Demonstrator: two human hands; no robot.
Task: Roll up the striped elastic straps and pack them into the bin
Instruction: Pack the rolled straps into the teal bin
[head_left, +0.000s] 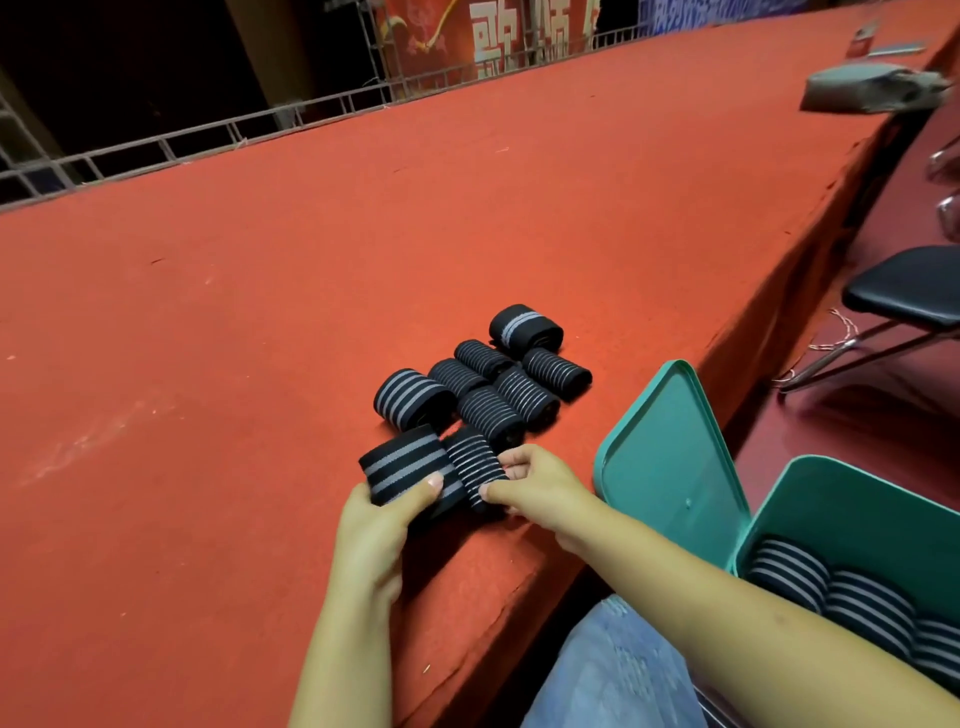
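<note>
Honestly this looks somewhere past the rolling stage and into the packing. Every strap I can see is already a roll, no loose flat ones anywhere.

The left hand (382, 512) grips a wide-striped roll (402, 465), thumb curled over the top of it. The right hand (530, 480) pinches a thin-striped roll (475, 467) between thumb and fingers. Those two rolls touch each other, right at the near edge of the red table (260, 291).

Behind them sits a cluster of seven more rolls (480, 376) on the table: two with wide stripes (one at the far end, one on the left) and five with thin stripes packed close together. So nine rolls are still outside.

The green bin (852, 499) is down to the right, below the table edge, with its lid (667, 447) standing open. Inside I count three wide-striped rolls (831, 597) in a row, though the frame cuts the bin off, so there may be more.

My guess is roughly a quarter packed, with the two rolls in hand likely next to go in.
</note>
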